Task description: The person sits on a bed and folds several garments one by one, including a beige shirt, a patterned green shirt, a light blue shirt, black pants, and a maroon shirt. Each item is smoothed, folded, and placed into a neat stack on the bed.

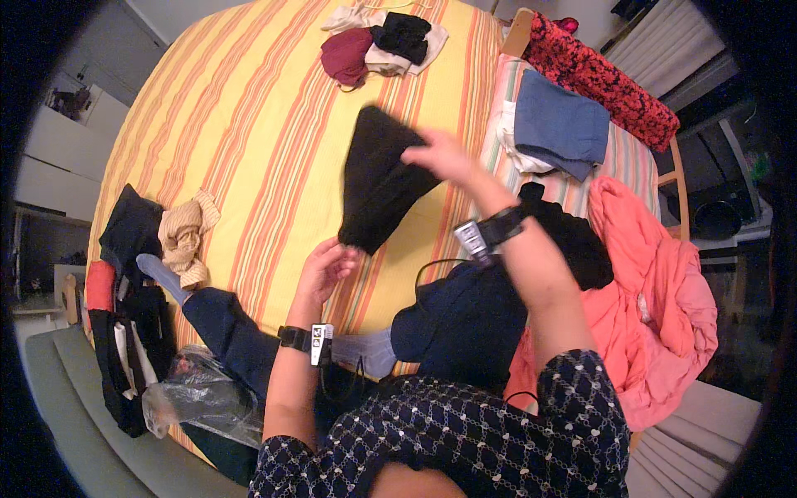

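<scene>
1. While reaching over the yellow, orange-striped bedspread point(278, 153), held a black, tapering cloth point(378, 176) above it.
2. Pinched the near end narrowly in the grip of the left hand point(324, 270).
3. Clasped the right edge in the grip of the right hand point(442, 158).
4. Had a ribbed beige knit garment point(186, 234) lying on the bedspread, to the left.

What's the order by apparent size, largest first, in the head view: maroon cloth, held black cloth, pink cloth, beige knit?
1. Pink cloth
2. Held black cloth
3. Beige knit
4. Maroon cloth
</scene>
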Motion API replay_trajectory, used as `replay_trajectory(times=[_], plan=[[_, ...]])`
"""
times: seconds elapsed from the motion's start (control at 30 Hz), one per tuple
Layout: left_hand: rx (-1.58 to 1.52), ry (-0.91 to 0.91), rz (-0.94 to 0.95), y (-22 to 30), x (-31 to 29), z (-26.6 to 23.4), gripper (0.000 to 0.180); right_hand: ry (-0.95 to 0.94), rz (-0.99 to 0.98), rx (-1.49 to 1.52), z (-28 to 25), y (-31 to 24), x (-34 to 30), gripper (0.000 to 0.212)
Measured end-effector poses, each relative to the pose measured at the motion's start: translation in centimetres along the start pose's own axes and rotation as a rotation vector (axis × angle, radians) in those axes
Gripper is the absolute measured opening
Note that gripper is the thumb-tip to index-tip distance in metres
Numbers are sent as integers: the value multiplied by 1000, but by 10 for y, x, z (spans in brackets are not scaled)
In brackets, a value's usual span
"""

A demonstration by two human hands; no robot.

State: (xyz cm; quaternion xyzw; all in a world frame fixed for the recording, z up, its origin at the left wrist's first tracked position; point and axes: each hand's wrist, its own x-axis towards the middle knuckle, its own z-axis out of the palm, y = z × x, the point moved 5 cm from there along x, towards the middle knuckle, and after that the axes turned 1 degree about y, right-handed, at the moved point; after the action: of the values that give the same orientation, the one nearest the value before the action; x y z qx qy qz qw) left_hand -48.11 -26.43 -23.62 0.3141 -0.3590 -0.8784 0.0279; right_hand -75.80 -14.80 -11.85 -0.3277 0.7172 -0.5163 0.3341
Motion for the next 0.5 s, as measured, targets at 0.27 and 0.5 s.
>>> replay_trajectory(times=[0.27, 0.5], plan=[[1031, 351, 221, 11, 31, 4, 44, 884, -344, 244, -275, 13, -42, 37], [1881, 402, -42, 0, 46, -2, 108, 794, 926, -375, -313, 202, -70, 25]])
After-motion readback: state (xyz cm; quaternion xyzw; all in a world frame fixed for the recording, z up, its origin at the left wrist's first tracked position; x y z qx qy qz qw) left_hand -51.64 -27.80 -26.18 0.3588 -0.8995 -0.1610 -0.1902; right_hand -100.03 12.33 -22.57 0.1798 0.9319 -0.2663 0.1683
